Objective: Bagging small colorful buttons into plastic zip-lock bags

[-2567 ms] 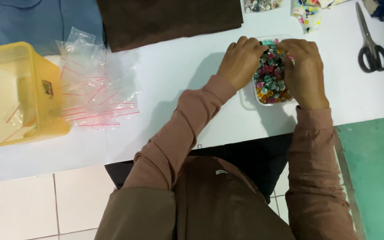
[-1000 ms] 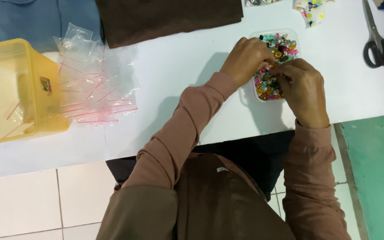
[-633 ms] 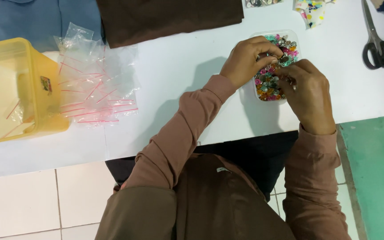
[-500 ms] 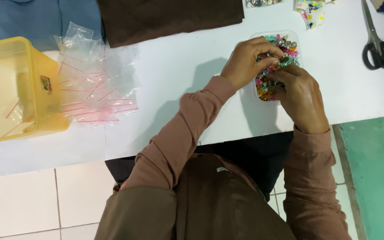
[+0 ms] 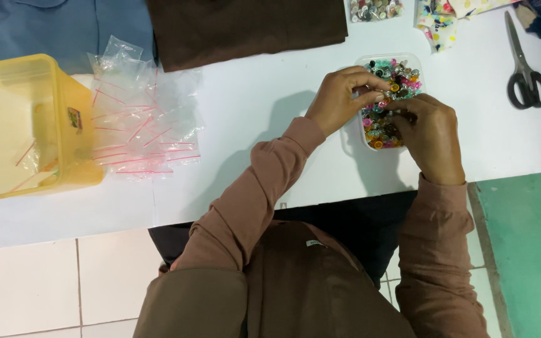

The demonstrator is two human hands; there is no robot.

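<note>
While seated at the table, I see nearest to me my own brown long-sleeved top, with pale square floor tiles below it on the left and a green mat on the right. Beyond my lap runs the white tabletop, smooth and matt.

My left hand and right hand meet over a small clear plastic container, rectangular with rounded corners, which stands on the tabletop directly ahead of me and slightly right. It is filled with small round beads in mixed colours, glossy and tightly heaped. Both hands are partly curled, fingertips drawn together in a pinch above the heap; whether either pinch actually has a bead in it I cannot tell, as the pieces are too small.

To the left lies a loose pile of clear zip bags, thin and crinkled, each with a red seal strip. Just beside it stands a translucent yellow plastic box, open-topped.

Farther back, a dark brown cloth and a blue cloth lie flat. Black-handled scissors rest at far right, well apart from the container, near a printed fabric scrap.
</note>
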